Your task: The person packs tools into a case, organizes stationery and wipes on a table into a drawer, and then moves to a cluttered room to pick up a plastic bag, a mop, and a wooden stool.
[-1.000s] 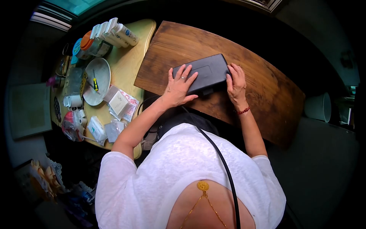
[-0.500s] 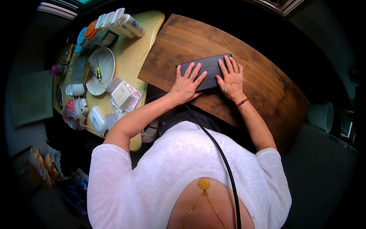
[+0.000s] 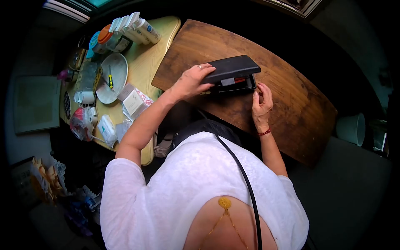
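Note:
A black hard case [image 3: 233, 66] rests on the brown wooden table, its lid tilted up along the side facing me. Through the gap show a dark interior, a grey latch-like tab and something red that I cannot make out. My left hand [image 3: 192, 81] grips the left end of the lid, fingers on top and thumb below. Just off the case's right end is my right hand [image 3: 262, 103], fingers loosely bent and apart, with nothing visible in it.
The wooden table [image 3: 287, 112] adjoins a pale yellow table [image 3: 146, 54] on the left. That one carries white pump bottles [image 3: 139, 30], an orange-lidded jar [image 3: 109, 38], a round plate [image 3: 118, 68] with a yellow-black screwdriver [image 3: 110, 81], and small boxes. A black cable [image 3: 246, 179] crosses my chest.
The case was closed with both hands flat on its lid; now the lid is raised. My left hand has shifted left to the lid's end, and my right hand has come off toward me.

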The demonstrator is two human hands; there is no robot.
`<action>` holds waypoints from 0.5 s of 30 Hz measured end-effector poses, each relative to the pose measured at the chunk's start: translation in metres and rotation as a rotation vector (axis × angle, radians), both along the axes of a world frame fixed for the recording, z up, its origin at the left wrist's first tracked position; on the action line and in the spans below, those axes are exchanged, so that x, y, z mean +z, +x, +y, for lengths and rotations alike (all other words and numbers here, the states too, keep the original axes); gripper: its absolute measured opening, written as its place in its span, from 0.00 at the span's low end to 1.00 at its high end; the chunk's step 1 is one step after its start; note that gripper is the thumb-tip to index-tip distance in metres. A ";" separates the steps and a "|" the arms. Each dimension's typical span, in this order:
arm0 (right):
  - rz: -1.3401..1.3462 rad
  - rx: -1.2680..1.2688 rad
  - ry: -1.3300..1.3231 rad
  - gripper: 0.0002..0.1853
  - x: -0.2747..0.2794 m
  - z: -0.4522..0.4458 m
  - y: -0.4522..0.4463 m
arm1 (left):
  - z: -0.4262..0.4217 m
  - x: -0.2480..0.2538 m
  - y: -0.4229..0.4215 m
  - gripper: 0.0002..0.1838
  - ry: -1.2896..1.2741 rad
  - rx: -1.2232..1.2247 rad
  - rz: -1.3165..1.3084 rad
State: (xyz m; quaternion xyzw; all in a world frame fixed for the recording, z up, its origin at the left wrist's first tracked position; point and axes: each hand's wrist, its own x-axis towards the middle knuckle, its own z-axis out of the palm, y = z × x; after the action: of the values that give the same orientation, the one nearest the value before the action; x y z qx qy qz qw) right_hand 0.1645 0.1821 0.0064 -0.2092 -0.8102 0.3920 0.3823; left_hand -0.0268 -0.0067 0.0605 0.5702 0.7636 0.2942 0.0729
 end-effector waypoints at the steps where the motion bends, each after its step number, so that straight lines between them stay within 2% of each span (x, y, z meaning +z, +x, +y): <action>1: -0.025 0.013 0.005 0.12 -0.001 -0.003 0.001 | 0.002 0.007 -0.011 0.24 0.068 0.020 -0.059; 4: -0.042 0.045 0.023 0.11 0.000 -0.008 -0.006 | 0.010 0.021 -0.033 0.17 0.044 0.185 -0.329; 6: -0.068 0.134 0.093 0.09 -0.003 -0.009 -0.016 | 0.017 0.026 -0.047 0.17 -0.078 0.300 -0.408; 12: -0.095 0.178 0.231 0.09 -0.006 -0.014 -0.056 | 0.024 0.005 -0.092 0.18 -0.042 0.253 -0.552; 15: -0.236 0.269 0.464 0.11 0.000 -0.015 -0.071 | 0.027 0.003 -0.101 0.17 -0.113 0.240 -0.601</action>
State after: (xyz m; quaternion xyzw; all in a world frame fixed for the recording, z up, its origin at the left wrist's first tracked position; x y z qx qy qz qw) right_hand 0.0938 0.1669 0.0067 -0.0512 -0.9374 0.2166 0.2678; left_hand -0.1279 0.0205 0.0636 0.3588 0.7848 0.4129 0.2914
